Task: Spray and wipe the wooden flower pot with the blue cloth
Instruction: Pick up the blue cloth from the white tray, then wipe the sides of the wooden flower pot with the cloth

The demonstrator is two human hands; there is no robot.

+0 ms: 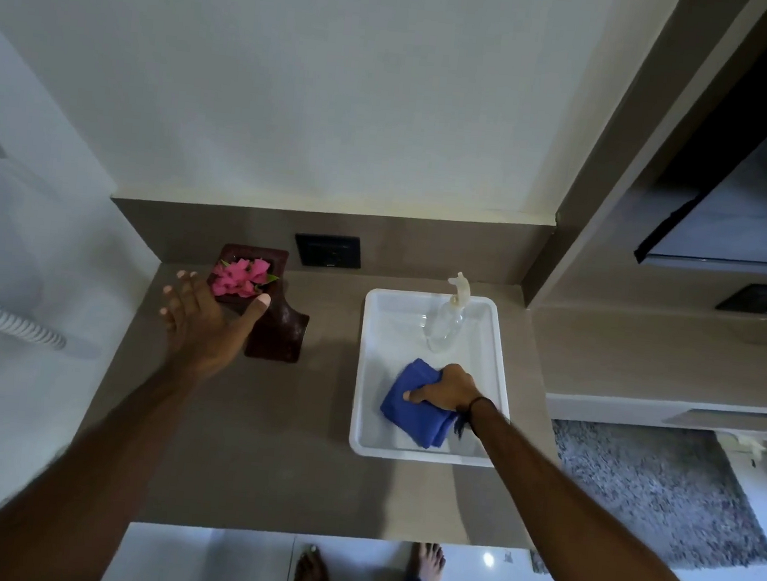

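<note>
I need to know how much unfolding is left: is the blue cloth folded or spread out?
Folded. The blue cloth lies as a compact, layered bundle in the white tray, stacked edges showing at its near corner, with the right hand gripping its top.

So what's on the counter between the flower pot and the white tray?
Nothing: in the head view, only bare counter separates the pot from the tray.

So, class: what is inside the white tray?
The white tray holds a clear spray bottle and a folded blue cloth. The right hand grips the cloth, hiding part of it and the tray floor beneath.
</note>
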